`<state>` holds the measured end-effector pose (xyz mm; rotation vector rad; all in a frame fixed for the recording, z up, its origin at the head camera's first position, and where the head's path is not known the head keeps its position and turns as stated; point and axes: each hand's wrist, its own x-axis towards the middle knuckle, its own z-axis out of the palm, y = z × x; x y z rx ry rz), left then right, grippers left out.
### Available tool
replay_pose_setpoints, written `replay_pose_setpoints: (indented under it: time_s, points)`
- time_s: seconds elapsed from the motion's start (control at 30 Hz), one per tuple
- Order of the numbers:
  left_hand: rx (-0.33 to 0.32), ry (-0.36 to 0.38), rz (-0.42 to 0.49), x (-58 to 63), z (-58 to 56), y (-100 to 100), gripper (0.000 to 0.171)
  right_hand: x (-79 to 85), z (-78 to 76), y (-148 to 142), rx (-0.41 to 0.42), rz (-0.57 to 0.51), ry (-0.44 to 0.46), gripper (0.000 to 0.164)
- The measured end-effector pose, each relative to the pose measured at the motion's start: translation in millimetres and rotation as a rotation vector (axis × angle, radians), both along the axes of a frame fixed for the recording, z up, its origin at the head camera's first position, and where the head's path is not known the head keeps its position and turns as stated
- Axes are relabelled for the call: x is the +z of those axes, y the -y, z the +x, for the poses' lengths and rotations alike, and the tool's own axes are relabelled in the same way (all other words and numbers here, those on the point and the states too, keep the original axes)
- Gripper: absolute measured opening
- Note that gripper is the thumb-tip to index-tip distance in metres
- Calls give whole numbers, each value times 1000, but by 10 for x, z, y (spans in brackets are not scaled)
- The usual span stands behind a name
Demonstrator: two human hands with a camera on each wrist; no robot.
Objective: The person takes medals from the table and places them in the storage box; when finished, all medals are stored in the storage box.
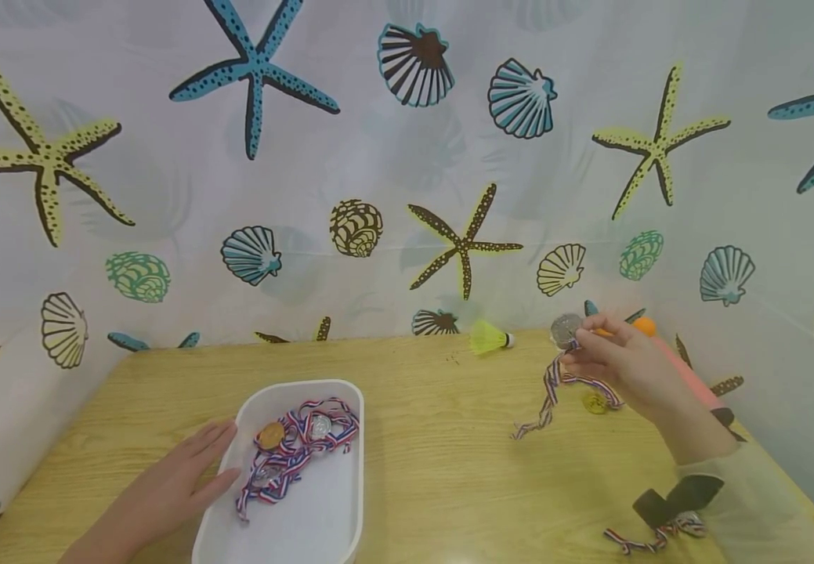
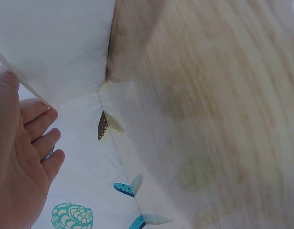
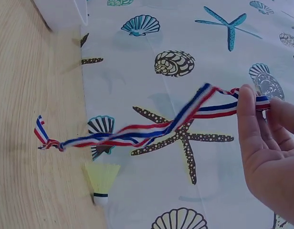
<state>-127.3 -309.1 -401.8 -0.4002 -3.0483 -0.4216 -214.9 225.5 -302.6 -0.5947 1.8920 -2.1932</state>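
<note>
My right hand pinches a silver medal by its red, white and blue ribbon above the far right of the wooden table. The ribbon's loose end trails down to the tabletop. In the right wrist view the same ribbon stretches out from my fingers, with the medal behind them. My left hand lies flat with straight fingers against the left side of a white tray. The tray holds a gold medal, a silver medal and tangled ribbons.
A yellow shuttlecock lies at the table's far edge. A small gold medal rests below my right hand. An orange ball and a pink-handled object sit at the right. Another ribbon lies near my right wrist. A seashell-print curtain surrounds the table.
</note>
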Motion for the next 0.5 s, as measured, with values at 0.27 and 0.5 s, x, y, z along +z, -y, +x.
replay_pose_setpoints:
  time_s: [0.27, 0.5]
  points:
    - [6, 0, 1, 2, 0, -3, 72, 84, -2, 174, -7, -17, -21, 14]
    - [3, -3, 7, 3, 5, 2, 72, 129, -8, 289, 27, -90, 23, 20]
